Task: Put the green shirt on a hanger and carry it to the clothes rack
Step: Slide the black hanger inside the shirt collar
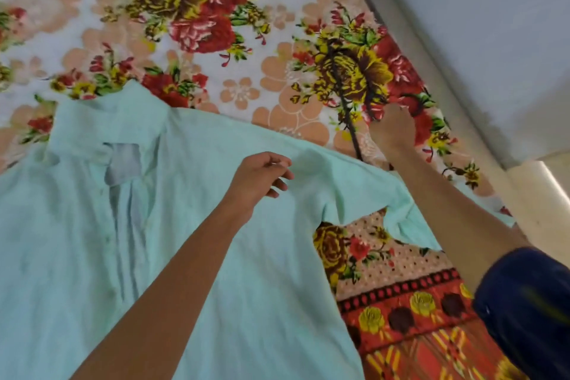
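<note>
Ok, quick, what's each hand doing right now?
Left hand: loosely curled over the green shirt; grip cannot be told.
Right hand: gripping the dark hanger.

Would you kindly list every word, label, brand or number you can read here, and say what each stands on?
No text can be read.
The grey patch inside the collar of the green shirt: perhaps a label, too blurred to read.
The floral bedsheet and the hanger: no lettering visible.
</note>
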